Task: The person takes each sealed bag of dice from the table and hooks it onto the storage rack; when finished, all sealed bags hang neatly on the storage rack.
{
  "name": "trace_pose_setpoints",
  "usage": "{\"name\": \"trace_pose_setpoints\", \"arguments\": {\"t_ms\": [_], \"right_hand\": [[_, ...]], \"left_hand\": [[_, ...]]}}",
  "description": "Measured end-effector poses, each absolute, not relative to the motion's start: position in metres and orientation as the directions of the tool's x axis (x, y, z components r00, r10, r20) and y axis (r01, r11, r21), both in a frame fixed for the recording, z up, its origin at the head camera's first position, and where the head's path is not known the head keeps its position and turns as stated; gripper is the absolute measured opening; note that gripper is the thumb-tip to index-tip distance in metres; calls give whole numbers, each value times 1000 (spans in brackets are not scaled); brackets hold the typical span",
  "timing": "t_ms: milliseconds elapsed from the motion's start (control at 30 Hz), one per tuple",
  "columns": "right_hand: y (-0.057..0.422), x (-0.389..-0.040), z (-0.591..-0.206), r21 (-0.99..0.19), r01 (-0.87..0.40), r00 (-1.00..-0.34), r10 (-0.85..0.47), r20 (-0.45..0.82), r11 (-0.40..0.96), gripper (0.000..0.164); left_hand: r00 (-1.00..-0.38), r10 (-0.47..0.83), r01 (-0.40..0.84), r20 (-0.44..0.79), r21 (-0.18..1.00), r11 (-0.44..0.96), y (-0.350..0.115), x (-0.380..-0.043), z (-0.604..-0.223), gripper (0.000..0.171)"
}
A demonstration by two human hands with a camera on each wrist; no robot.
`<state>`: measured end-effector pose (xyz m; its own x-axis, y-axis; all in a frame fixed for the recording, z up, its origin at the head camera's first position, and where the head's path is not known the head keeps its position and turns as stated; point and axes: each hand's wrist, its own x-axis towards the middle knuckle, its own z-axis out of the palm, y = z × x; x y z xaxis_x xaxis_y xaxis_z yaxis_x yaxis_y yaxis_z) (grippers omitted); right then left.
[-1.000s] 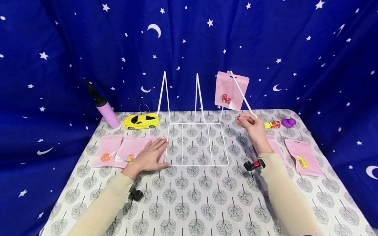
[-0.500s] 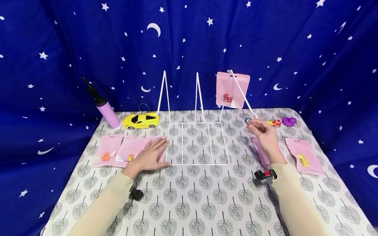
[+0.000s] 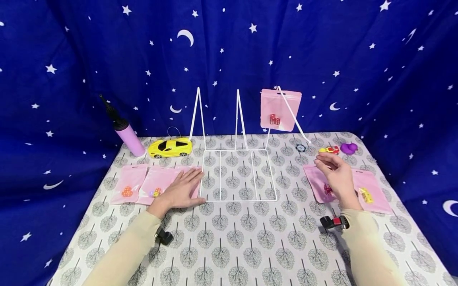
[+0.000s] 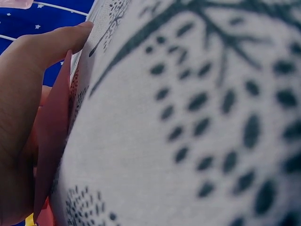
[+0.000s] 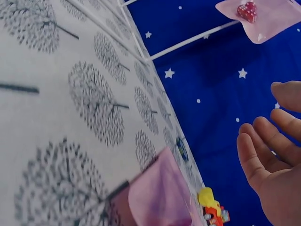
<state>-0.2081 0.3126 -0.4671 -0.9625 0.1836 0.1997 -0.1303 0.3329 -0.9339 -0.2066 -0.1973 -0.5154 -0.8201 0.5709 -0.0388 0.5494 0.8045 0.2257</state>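
Observation:
My left hand (image 3: 180, 188) lies with fingers spread over a pink zip bag (image 3: 174, 171), its thumb tip at the left edge of the white wire rack (image 3: 239, 201). Another pink bag with red dice (image 3: 280, 103) hangs from the rack's right prong. Over the right part of the table, my right hand (image 3: 338, 176) hovers with loosely bent fingers and holds nothing. Beneath it lies a pink bag with dark red dice (image 3: 316, 184), partly hidden. A pink bag with yellow dice (image 3: 375, 192) lies just to the right, its left edge behind the hand.
Pink bags with orange dice (image 3: 130, 180) and mixed dice (image 3: 152, 182) lie at the left. Behind them stand a yellow toy car (image 3: 169, 148) and a purple pump (image 3: 129, 139). A dark ring (image 3: 300, 148), small toy car (image 3: 330, 150) and purple duck (image 3: 348, 148) sit at back right.
My right hand has moved right and toward me, away from the hanging bag, uncovering the ring and the dark red dice. The bag's swing has settled. My left hand has stayed put.

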Motion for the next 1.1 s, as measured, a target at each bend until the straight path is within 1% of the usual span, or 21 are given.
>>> {"name": "trace_pose_setpoints", "arguments": {"t_ms": [233, 367, 467, 600, 700, 900, 967, 1100], "right_hand": [[320, -194, -459, -945, -107, -957, 225, 182, 311, 41], [332, -192, -470, -933, -82, -949, 259, 180, 350, 43], [341, -189, -478, -919, -33, -945, 288, 157, 393, 46], [348, -182, -482, -909, 25, -942, 315, 119, 417, 52], [351, -177, -481, -880, 63, -940, 325, 106, 470, 57], [354, -173, -481, -783, 169, -949, 314, 36, 598, 71], [355, -172, -482, -761, 181, -950, 312, 29, 622, 73], [356, -169, -488, -733, 178, -945, 321, 57, 657, 70]], "left_hand": [[-817, 576, 555, -40, 221, 802, -197, -207, -515, 99], [-816, 576, 553, -48, 221, 803, -197, -208, -515, 99], [-817, 574, 551, -50, 225, 804, -197, -207, -515, 99], [-813, 581, 557, -46, 232, 798, -197, -207, -515, 98], [-811, 584, 560, -42, 233, 795, -197, -206, -514, 99], [-817, 575, 553, -45, 221, 803, -198, -206, -514, 99], [-815, 578, 557, -42, 222, 801, -197, -205, -514, 98], [-814, 580, 560, -37, 219, 799, -197, -205, -512, 98]]}}
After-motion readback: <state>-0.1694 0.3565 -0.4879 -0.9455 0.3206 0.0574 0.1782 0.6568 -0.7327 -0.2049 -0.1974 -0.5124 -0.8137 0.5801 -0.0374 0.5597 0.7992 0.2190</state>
